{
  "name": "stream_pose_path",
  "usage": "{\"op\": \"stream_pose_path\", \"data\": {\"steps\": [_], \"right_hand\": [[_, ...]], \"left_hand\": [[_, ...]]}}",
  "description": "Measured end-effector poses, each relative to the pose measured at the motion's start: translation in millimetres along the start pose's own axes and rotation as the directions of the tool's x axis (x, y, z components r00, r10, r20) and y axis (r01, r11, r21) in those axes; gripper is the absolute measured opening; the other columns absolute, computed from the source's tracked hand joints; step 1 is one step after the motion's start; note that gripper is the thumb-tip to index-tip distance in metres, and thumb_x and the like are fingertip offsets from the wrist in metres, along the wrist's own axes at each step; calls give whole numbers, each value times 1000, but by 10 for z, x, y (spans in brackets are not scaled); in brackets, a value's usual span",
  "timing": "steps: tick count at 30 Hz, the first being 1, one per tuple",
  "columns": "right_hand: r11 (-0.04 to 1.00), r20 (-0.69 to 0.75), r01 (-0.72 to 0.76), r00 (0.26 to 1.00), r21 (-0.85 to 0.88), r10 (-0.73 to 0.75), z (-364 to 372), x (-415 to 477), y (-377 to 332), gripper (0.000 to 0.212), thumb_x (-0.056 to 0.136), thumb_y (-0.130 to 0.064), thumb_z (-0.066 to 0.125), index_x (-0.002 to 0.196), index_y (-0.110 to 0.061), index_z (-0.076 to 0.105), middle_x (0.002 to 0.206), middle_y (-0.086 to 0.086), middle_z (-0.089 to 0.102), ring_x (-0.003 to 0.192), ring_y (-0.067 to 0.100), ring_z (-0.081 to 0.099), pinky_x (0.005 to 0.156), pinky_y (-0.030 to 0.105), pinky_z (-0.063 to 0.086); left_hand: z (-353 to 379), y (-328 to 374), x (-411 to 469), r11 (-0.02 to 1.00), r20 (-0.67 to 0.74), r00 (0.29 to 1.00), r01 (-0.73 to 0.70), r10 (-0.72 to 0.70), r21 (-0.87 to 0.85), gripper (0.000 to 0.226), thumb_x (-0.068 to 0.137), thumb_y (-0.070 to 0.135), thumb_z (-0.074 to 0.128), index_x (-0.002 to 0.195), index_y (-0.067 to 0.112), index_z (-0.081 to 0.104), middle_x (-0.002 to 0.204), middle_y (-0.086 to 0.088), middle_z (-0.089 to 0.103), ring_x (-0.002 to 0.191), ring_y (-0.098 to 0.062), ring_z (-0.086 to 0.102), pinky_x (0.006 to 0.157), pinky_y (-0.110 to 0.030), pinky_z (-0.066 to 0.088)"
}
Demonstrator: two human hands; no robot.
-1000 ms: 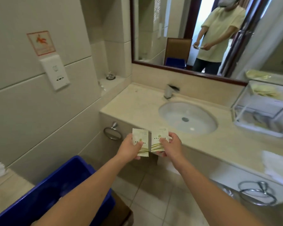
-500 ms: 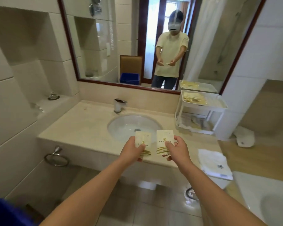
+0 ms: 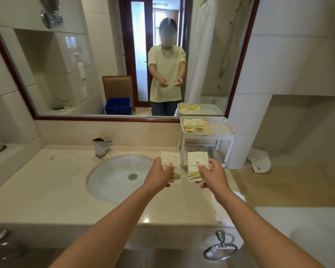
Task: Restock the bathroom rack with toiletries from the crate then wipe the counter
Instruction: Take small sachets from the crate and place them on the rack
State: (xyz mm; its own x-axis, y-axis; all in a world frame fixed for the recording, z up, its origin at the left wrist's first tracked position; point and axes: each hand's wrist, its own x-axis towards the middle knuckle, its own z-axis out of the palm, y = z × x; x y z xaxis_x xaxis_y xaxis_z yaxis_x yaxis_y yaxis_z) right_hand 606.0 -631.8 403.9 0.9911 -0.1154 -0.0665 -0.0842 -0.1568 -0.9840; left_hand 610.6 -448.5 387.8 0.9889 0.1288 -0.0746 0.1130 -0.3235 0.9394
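My left hand [image 3: 159, 176] pinches a white toiletry sachet [image 3: 171, 160] with gold stripes. My right hand [image 3: 214, 176] pinches a second, matching sachet [image 3: 197, 163]. Both are held upright side by side over the right part of the sink [image 3: 112, 180]. The white two-tier rack [image 3: 223, 132] stands on the beige counter [image 3: 46, 190] just beyond my hands, against the mirror. Its top tray holds several yellowish sachets [image 3: 194, 125] on the left side. The lower tier is partly hidden behind the sachets I hold. The blue crate [image 3: 118, 106] shows only as a reflection in the mirror.
A chrome tap [image 3: 101, 147] stands behind the sink. A folded white cloth [image 3: 240, 196] lies on the counter right of my right arm, mostly hidden. A white rolled towel [image 3: 259, 160] sits on the ledge to the right. Two towel rings [image 3: 219, 248] hang below the counter front.
My view has swung right from the crate and wall to face the mirror and rack. Both hands have carried the two sachets forward over the counter, closer to the rack.
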Motion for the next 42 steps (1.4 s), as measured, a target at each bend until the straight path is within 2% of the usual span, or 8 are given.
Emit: {"op": "stream_pose_path", "data": {"steps": [4, 9, 14, 25, 32, 36, 40, 42], "right_hand": [[1000, -26, -18, 1000, -5, 18, 9, 533, -68, 24, 94, -14, 53, 117, -21, 50, 98, -4, 69, 62, 18, 69, 46, 27, 47], [1000, -73, -29, 997, 5, 30, 22, 1149, -155, 22, 95, -13, 53, 116, -19, 49, 105, -1, 66, 80, 17, 69, 42, 22, 47], [999, -93, -43, 995, 8, 44, -22, 1619, -167, 22, 95, -12, 53, 114, -21, 47, 106, -4, 65, 78, 14, 67, 43, 22, 47], [997, -77, -78, 994, -1, 78, -120, 2856, -155, 28, 94, -14, 53, 121, -21, 47, 105, 1, 68, 81, 18, 69, 42, 21, 47], [993, -8, -119, 993, -19, 119, -142, 3792, -113, 33, 91, -10, 56, 117, -26, 42, 112, 3, 64, 87, 17, 68, 47, 21, 50], [990, 11, -131, 991, -50, 132, -107, 4234, -9, 51, 90, -9, 58, 130, -34, 38, 114, 4, 63, 88, 19, 68, 67, 41, 61], [992, 52, -46, 997, -116, 53, -50, 4527, 92, 67, 90, -7, 57, 145, -38, 36, 119, -4, 62, 88, 16, 69, 66, 39, 61], [983, 71, -20, 997, -182, 34, -32, 4634, 134, 60, 90, -10, 58, 144, -33, 42, 128, -3, 60, 100, 17, 66, 79, 41, 59]], "left_hand": [[112, 97, 613, 1000, 5, 1000, -19, 19, -4, 23, 96, 31, 50, 115, 24, 38, 106, 8, 57, 91, -15, 62, 59, -30, 54], [228, 183, 1311, 999, 38, 998, -42, 43, -19, 32, 97, 24, 49, 126, 20, 36, 112, 7, 55, 99, -15, 59, 80, -32, 53], [368, 258, 1810, 997, 88, 995, -46, 51, -56, 36, 95, 18, 49, 127, 24, 35, 110, 11, 53, 97, -8, 57, 76, -25, 49], [715, 552, 2747, 996, 81, 993, -88, 89, -17, 58, 94, 17, 57, 142, 29, 26, 132, 4, 56, 117, -18, 58, 93, -47, 53], [1031, 724, 3481, 988, -51, 998, -30, 38, 153, 63, 94, 27, 58, 145, 37, 22, 134, 7, 57, 112, -18, 62, 89, -45, 55], [1198, 725, 3837, 912, -165, 986, 37, 33, 407, 68, 94, 38, 56, 149, 40, 16, 137, 6, 56, 118, -21, 58, 96, -43, 49], [1298, 669, 4085, 848, -213, 976, 70, 52, 526, 64, 96, 39, 52, 150, 40, 18, 113, 4, 68, 104, -18, 62, 98, -39, 40], [1346, 643, 4147, 824, -237, 969, 72, 77, 562, 59, 97, 39, 50, 149, 39, 22, 106, 5, 69, 98, -17, 62, 94, -36, 36]]}}
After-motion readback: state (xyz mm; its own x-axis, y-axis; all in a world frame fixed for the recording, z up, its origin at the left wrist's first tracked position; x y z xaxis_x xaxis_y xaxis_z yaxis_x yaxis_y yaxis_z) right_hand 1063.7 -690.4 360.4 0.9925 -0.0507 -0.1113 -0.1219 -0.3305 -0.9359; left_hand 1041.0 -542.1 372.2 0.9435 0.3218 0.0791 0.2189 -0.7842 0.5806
